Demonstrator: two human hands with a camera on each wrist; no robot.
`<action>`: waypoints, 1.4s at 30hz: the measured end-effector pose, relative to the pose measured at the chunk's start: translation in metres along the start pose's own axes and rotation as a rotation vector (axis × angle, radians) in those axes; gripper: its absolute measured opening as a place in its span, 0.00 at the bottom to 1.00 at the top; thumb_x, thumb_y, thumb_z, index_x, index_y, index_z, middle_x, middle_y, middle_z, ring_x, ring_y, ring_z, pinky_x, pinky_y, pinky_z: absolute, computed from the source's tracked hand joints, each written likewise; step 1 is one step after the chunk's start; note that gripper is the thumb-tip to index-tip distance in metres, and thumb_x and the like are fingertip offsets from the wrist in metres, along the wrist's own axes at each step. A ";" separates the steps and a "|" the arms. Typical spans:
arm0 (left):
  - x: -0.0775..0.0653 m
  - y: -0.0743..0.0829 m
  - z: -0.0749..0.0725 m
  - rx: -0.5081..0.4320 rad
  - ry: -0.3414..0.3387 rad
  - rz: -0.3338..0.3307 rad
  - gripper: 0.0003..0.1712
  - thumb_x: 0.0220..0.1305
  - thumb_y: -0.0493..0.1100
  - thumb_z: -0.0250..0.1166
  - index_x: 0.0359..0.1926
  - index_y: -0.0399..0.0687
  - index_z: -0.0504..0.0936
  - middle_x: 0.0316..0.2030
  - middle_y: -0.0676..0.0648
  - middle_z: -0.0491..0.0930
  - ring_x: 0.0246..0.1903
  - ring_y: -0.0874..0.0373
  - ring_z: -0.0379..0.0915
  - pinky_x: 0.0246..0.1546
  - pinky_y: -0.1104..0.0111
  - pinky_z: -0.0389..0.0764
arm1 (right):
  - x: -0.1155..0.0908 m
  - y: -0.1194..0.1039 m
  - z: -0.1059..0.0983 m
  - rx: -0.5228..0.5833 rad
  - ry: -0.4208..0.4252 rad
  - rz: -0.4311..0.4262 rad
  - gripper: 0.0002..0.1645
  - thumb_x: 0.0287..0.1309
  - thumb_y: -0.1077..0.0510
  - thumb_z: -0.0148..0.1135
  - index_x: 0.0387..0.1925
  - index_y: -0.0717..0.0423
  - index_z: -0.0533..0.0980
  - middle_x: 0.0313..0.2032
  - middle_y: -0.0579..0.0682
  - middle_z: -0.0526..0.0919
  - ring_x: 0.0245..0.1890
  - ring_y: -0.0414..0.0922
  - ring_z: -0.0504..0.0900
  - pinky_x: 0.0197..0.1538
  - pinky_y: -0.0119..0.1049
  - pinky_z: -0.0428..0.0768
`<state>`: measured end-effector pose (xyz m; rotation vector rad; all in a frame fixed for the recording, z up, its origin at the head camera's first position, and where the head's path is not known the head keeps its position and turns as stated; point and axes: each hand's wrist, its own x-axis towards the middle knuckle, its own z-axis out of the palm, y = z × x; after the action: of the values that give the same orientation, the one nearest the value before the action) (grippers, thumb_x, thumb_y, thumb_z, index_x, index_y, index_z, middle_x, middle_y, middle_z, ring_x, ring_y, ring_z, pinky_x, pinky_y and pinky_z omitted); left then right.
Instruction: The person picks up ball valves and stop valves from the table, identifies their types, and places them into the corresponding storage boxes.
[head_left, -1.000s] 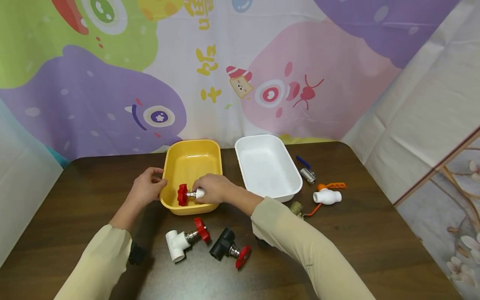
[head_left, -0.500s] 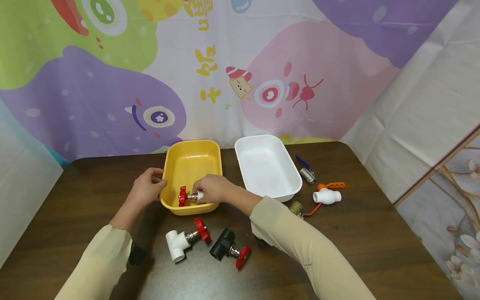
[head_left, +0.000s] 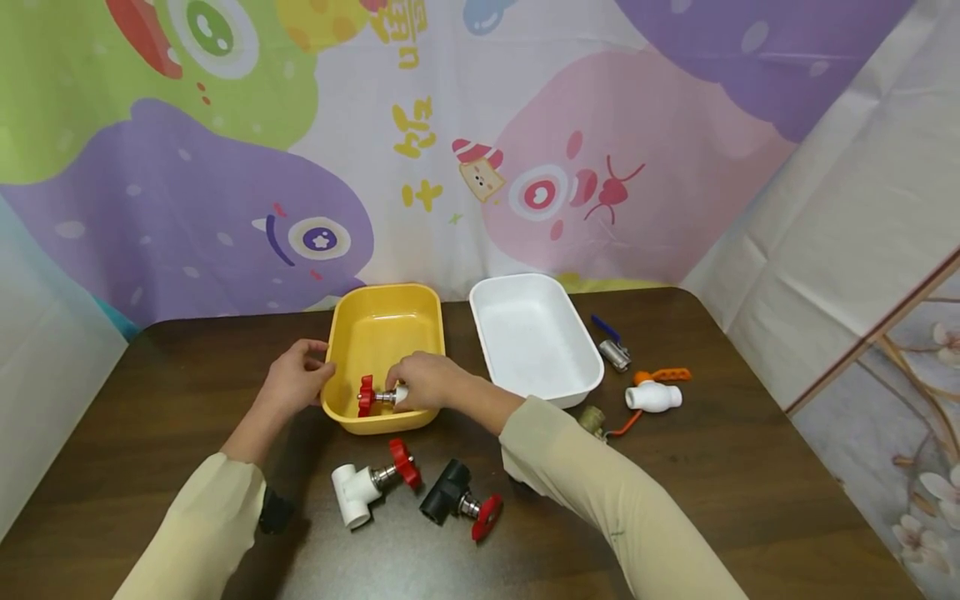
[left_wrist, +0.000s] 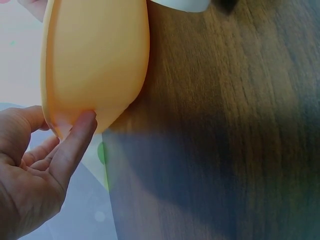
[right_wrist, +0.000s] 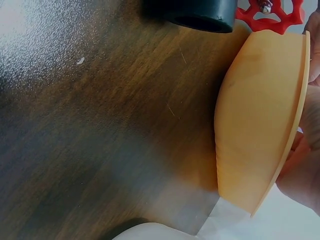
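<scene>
My right hand (head_left: 429, 381) reaches into the yellow tray (head_left: 384, 426) and holds a white valve with a red handwheel (head_left: 365, 396). The handwheel faces left, low in the tray; much of the valve's body is hidden by the hand. At the tray's left side, my left hand (head_left: 292, 377) pinches the rim. In the left wrist view, fingers of the left hand (left_wrist: 37, 175) press the tray's outer wall (left_wrist: 100, 55). The right wrist view shows the right hand (right_wrist: 302, 167) only partly, behind the tray wall (right_wrist: 257, 115).
Before the yellow tray lie a white tee valve (head_left: 352, 492) and a black one (head_left: 447, 492), both with red handwheels. A white tray (head_left: 534, 333) stands to the right. Beyond it lie a blue-handled metal valve (head_left: 615, 354), a white orange-handled valve (head_left: 654, 396) and a brass valve (head_left: 592, 419).
The held valve has sunk slightly in the yellow tray, and its handwheel has turned a little. My left hand keeps its place at the rim. The head view has tilted slightly.
</scene>
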<state>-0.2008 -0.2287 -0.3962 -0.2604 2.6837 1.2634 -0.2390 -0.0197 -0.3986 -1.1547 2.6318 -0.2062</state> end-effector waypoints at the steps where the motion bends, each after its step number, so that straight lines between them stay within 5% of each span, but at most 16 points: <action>1: 0.000 0.000 0.000 0.001 0.000 0.000 0.28 0.67 0.43 0.54 0.64 0.37 0.60 0.51 0.31 0.70 0.42 0.42 0.78 0.34 0.63 0.84 | 0.000 0.000 0.000 -0.001 0.001 -0.002 0.18 0.52 0.47 0.66 0.45 0.45 0.81 0.40 0.41 0.82 0.36 0.37 0.74 0.42 0.28 0.74; 14: 0.000 0.000 0.001 -0.001 0.002 0.035 0.28 0.67 0.42 0.54 0.63 0.34 0.60 0.49 0.29 0.70 0.38 0.44 0.79 0.31 0.63 0.84 | -0.006 0.003 -0.003 0.056 0.052 -0.016 0.18 0.54 0.45 0.64 0.45 0.45 0.81 0.43 0.44 0.81 0.42 0.40 0.77 0.48 0.30 0.76; 29: -0.002 0.002 0.001 0.016 0.006 0.029 0.27 0.67 0.43 0.53 0.63 0.35 0.60 0.52 0.28 0.70 0.40 0.42 0.78 0.31 0.63 0.84 | -0.024 0.014 -0.008 0.127 0.310 -0.046 0.19 0.56 0.44 0.61 0.45 0.50 0.81 0.45 0.45 0.82 0.50 0.42 0.76 0.57 0.33 0.72; 42: -0.008 -0.004 -0.004 -0.002 0.032 0.051 0.29 0.68 0.47 0.52 0.64 0.34 0.60 0.54 0.29 0.70 0.41 0.44 0.78 0.34 0.62 0.84 | -0.038 0.027 -0.001 0.283 0.475 0.100 0.20 0.56 0.49 0.62 0.49 0.54 0.78 0.49 0.49 0.78 0.53 0.45 0.74 0.58 0.38 0.73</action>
<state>-0.1929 -0.2338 -0.3951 -0.2150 2.7326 1.2875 -0.2335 0.0272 -0.3969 -0.9670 2.9135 -0.9006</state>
